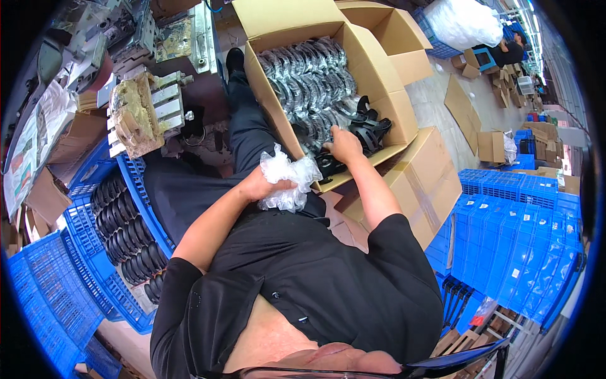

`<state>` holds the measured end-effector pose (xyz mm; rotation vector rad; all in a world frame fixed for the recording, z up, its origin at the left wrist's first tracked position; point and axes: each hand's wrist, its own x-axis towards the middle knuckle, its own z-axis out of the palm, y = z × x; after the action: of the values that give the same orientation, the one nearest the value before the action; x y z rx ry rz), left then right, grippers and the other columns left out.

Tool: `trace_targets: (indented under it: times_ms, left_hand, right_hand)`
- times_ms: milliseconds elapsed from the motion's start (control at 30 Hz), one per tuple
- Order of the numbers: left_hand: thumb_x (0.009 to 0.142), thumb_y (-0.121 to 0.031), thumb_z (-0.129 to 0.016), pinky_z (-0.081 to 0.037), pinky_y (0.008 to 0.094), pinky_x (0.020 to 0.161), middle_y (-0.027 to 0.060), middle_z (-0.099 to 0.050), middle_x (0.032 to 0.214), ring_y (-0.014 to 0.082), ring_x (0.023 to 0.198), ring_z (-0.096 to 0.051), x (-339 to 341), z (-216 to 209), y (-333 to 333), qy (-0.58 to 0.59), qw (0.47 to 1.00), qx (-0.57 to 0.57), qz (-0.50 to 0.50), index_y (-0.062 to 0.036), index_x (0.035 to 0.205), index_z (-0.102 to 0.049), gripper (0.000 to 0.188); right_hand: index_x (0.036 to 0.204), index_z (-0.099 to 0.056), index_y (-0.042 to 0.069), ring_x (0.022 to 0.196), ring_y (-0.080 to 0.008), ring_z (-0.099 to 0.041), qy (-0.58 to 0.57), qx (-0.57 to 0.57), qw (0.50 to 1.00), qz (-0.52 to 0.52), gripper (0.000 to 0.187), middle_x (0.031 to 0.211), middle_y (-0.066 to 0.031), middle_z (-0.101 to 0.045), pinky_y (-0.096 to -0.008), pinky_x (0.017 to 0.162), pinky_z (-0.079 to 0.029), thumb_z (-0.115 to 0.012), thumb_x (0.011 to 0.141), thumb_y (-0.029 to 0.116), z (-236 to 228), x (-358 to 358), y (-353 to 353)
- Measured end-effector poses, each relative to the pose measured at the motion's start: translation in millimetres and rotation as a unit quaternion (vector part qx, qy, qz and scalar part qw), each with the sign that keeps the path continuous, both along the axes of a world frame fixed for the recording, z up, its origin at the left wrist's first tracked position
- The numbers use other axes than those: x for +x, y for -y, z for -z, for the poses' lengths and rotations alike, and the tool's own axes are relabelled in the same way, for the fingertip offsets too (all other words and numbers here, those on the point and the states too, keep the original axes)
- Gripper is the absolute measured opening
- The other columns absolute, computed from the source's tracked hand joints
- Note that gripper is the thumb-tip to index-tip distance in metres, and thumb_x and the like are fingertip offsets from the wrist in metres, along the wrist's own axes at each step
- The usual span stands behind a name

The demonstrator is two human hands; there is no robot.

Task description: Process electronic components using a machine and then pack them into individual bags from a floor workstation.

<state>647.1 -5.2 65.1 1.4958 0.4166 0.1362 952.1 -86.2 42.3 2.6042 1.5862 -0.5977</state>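
Observation:
My left hand (257, 185) is closed round a bunch of crumpled clear plastic bags (287, 177), held above my lap beside the near left side of an open cardboard box (281, 129). Inside the box, rows of curved black parts in clear wrapping (309, 82) fill the far and middle portion. My right hand (344, 146) reaches in near the front of the box, its fingers curled against the wrapped parts. What lies between those fingers is hidden. Unwrapped black curved parts (371, 129) are heaped to its right, and another black part (328, 164) lies just below it.
At my left, a blue crate (142, 199) holds rows of black curved parts (120, 234). A worn metal machine (142, 110) stands at the upper left. Closed cardboard (416, 189) sits right of the box, with stacked blue crates (511, 246) beyond. A person (510, 52) is far off.

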Motion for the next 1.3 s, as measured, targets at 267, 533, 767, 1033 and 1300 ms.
trace_targets:
  times_ms: [267, 533, 767, 1033, 1300]
  left_hand:
    - [0.089, -0.017, -0.079, -0.053, 0.0376, 0.081, 0.0081, -0.07, 0.096, 0.0195, 0.088, -0.065, -1, -3, 1, -0.004, 0.999, -0.042, -0.013, -0.0005, 0.108, -0.07, 0.027]
    - [0.09, -0.016, -0.078, -0.051, 0.0364, 0.077, 0.0068, -0.07, 0.089, 0.0173, 0.082, -0.063, -2, 2, 2, 0.018, 0.999, -0.047, -0.014, -0.0004, 0.1, -0.071, 0.02]
    - [0.09, -0.015, -0.078, -0.051, 0.0356, 0.076, 0.0054, -0.07, 0.088, 0.0161, 0.082, -0.063, -2, -2, 2, 0.021, 0.997, -0.074, -0.025, -0.0004, 0.099, -0.072, 0.018]
    - [0.09, -0.015, -0.078, -0.052, 0.0345, 0.076, 0.0048, -0.07, 0.09, 0.0153, 0.084, -0.064, -1, -4, 1, 0.016, 0.993, -0.11, -0.028, -0.0008, 0.102, -0.072, 0.02]
    - [0.089, -0.016, -0.079, -0.053, 0.0338, 0.077, 0.0047, -0.071, 0.093, 0.0151, 0.084, -0.064, 0, -4, 0, 0.002, 0.995, -0.096, -0.018, -0.0007, 0.104, -0.071, 0.023]
  right_hand:
    - [0.098, -0.071, 0.005, 0.096, -0.0414, -0.074, 0.118, 0.004, 0.993, 0.005, 0.022, 0.097, -0.0237, -0.076, -0.0515, 0.088, -0.057, -0.073, 0.091, 0.026, 23, 1, -15]
    - [0.097, -0.077, 0.01, 0.099, -0.0415, -0.073, 0.055, 0.084, 0.987, 0.126, 0.018, 0.1, -0.021, -0.076, -0.0522, 0.088, -0.056, -0.071, 0.091, 0.026, 8, 22, -14]
    - [0.103, -0.071, 0.005, 0.103, -0.0444, -0.069, -0.042, 0.132, 0.983, 0.12, 0.023, 0.103, -0.0232, -0.073, -0.0524, 0.091, -0.053, -0.072, 0.093, 0.026, -13, 60, 1]
    - [0.096, -0.073, 0.01, 0.051, -0.0039, -0.039, -0.408, 0.092, 0.855, 0.305, 0.011, 0.072, 0.0041, -0.059, -0.0245, 0.045, -0.027, -0.075, 0.097, 0.021, -77, 121, 38]
    - [0.101, -0.073, 0.007, 0.05, -0.0034, -0.043, -0.407, 0.112, 0.836, 0.35, 0.011, 0.071, 0.0053, -0.061, -0.023, 0.044, -0.028, -0.074, 0.097, 0.017, -83, 147, 65]
